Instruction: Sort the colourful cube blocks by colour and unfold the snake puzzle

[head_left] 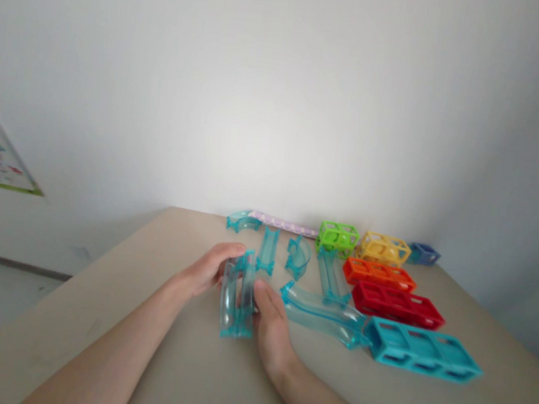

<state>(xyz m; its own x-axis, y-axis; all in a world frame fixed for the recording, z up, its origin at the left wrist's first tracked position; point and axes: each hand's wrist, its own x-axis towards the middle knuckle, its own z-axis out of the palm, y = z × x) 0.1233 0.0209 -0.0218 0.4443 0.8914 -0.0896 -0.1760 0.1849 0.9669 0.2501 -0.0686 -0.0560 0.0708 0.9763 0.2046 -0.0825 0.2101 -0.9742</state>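
Between both hands I hold what looks like a pair of clear teal marble-run track pieces (230, 303), side by side with their long sides close together. My left hand (208, 270) is closed on the far left side, its fingers partly behind the clear plastic. My right hand (271, 328) grips the right side, thumb along the edge and fingers mostly hidden. Just beyond lies a straight teal track piece (268, 250), with a curved teal piece (298, 259) to its right. A long wavy clear track (321, 313) rests right of my right hand.
Block frames stand on the right of the table (130, 276): teal (429, 350), red (397, 305), orange (379, 275), yellow (384, 248), green (337, 238) and blue (424, 253). A lilac patterned strip (284, 224) lies along the wall, beside a curved teal track (243, 222). Another straight track (332, 276) lies nearby.
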